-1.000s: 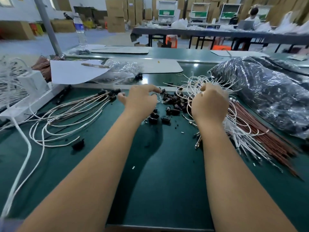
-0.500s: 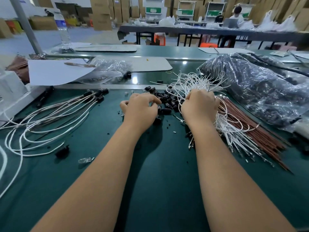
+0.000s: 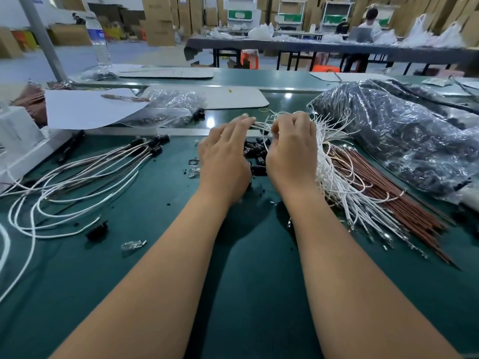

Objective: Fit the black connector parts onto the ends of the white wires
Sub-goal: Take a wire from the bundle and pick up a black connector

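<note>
Wires already fitted with black ends (image 3: 85, 174) lie well left of the fingers on the green mat (image 3: 246, 294). Left hand (image 3: 224, 161): fingers extended, slightly apart, tips at a white wire (image 3: 259, 124). Loose black connector parts (image 3: 256, 154) sit between the hands, under the fingers. Right hand (image 3: 291, 151): fingers curled, pinching white wires from the bundle (image 3: 337, 174) just right of them.

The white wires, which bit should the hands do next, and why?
Probably pull one wire free of the white wires: the right hand grips their looped ends, the left hand reaches in with straight fingers, and the black connector parts lie just below.
</note>
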